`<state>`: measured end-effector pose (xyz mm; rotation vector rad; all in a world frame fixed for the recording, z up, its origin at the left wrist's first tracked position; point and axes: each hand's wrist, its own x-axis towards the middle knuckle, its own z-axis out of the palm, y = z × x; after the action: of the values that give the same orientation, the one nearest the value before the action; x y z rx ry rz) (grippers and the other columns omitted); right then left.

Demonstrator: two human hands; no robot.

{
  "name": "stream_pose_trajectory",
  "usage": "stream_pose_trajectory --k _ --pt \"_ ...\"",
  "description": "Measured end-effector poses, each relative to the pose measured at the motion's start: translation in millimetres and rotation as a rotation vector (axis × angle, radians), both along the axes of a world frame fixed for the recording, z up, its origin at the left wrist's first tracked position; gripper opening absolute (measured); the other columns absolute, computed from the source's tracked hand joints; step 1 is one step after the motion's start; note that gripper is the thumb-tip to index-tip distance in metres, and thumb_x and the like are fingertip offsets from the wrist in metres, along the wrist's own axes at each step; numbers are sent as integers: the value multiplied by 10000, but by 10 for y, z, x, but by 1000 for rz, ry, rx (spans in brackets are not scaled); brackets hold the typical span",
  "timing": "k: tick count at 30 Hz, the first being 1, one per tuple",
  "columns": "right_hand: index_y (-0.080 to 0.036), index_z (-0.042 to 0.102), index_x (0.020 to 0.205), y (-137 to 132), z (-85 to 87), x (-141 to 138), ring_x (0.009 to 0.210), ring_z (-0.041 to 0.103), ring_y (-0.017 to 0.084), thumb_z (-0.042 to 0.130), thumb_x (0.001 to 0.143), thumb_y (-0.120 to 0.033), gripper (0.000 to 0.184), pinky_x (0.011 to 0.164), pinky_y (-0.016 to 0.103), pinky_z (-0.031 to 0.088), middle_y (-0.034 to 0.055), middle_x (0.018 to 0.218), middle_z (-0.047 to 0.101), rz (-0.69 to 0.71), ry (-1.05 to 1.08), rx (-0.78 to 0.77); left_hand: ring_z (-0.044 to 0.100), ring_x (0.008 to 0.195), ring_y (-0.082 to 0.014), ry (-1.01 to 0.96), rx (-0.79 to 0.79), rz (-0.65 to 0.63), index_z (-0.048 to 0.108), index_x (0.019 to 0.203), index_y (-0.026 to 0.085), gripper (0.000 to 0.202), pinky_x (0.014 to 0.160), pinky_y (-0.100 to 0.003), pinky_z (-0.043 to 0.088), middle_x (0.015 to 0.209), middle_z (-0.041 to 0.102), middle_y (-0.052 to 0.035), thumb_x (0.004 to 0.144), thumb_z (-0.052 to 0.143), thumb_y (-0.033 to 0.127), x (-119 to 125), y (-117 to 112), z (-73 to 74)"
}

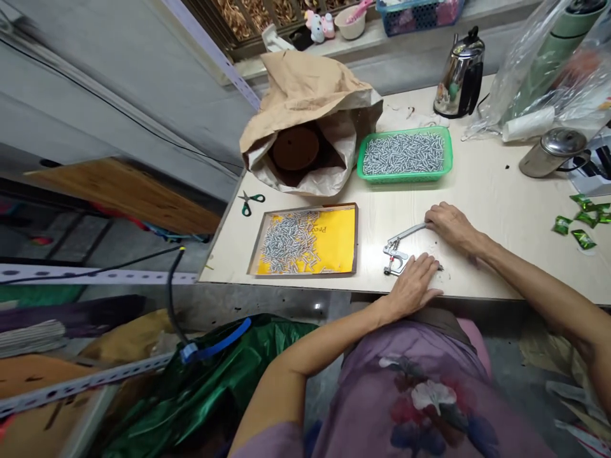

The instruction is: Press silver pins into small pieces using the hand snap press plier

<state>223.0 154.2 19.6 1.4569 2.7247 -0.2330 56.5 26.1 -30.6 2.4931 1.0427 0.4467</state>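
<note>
Metal lever pliers (392,248) with a C-shaped jaw and a red part lie near the table's front edge. My right hand (451,226) has its fingers curled over the end of the raised upper lever. Over the lower handle rests my left hand (414,284), fingers together and gripping it; a dark tip shows past them. What sits in the jaw is too small to make out. To the left, a shallow box (356,238) with a yellow lining holds many small silvery metal pins (289,242). Behind it, a green plastic basket (405,178) is filled with similar pins (403,152).
An open brown paper sack (315,83) stands at the back left, with green-handled scissors (248,202) in front. A steel kettle (461,73), a metal mug (554,152), a plastic bag (529,83) and green-wrapped sweets (583,239) occupy the right side.
</note>
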Motion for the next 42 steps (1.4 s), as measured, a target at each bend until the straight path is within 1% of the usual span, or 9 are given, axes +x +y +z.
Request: stream_pose_trajectory --k 4,9,12,14,18,22,28,34,42 --pt "-166 691 950 2 110 -227 896 530 231 529 908 -142 168 716 329 314 113 964 677 43 -43 54 319 1438 -356 -65 4 -6 367 1420 62 739 1166 -562 268 1448 450 -262 907 505 577 10 53 6" --pt "-240 716 870 -285 118 -650 964 498 226 593 905 -232 128 715 326 306 71 1010 663 539 63 -2 564 1213 -292 -123 42 -137 552 1260 117 481 1034 -424 460 1223 633 -182 934 524 470 -79 -32 61" --pt "-200 685 743 -343 -29 -782 967 507 230 613 884 -202 158 725 338 325 73 937 663 685 69 40 646 938 -198 -156 230 -156 652 1050 146 245 889 -312 513 952 700 -94 968 499 320 -375 -98 109" --pt "-183 663 734 -318 -147 -815 951 528 223 596 885 -163 166 726 338 347 73 905 665 704 111 86 627 820 -167 -139 338 12 668 956 155 205 798 -286 511 850 687 -68 972 482 240 -715 -35 158" --pt "-188 629 805 -254 -234 -827 820 559 186 460 947 -158 222 707 323 408 68 850 658 672 366 100 588 803 -181 23 355 624 684 939 163 202 751 -305 485 842 663 -76 961 487 201 -1548 404 297" --pt "-219 597 860 -97 29 -759 736 583 175 406 969 -231 220 662 311 479 48 798 638 449 762 122 568 896 -214 199 241 927 695 936 153 177 811 -332 467 903 650 -85 929 519 163 -2115 933 396" --pt "-240 622 915 681 531 -442 688 625 176 550 890 -316 107 672 332 521 27 841 690 -129 909 381 560 981 -266 434 87 903 712 893 119 208 860 -364 441 968 661 -136 917 523 203 -2253 1322 384" --pt "-200 684 932 1274 715 -180 628 615 179 540 880 -406 257 689 376 536 80 918 726 -261 801 434 584 986 -297 561 27 814 721 907 126 272 817 -374 456 997 678 -167 908 452 170 -2206 1527 316" --pt "-223 686 974 240 440 -188 767 666 182 474 956 -292 223 665 307 546 63 884 700 0 733 215 637 939 -275 481 7 804 680 794 123 211 783 -333 487 888 694 -155 834 476 92 -2155 1548 522"
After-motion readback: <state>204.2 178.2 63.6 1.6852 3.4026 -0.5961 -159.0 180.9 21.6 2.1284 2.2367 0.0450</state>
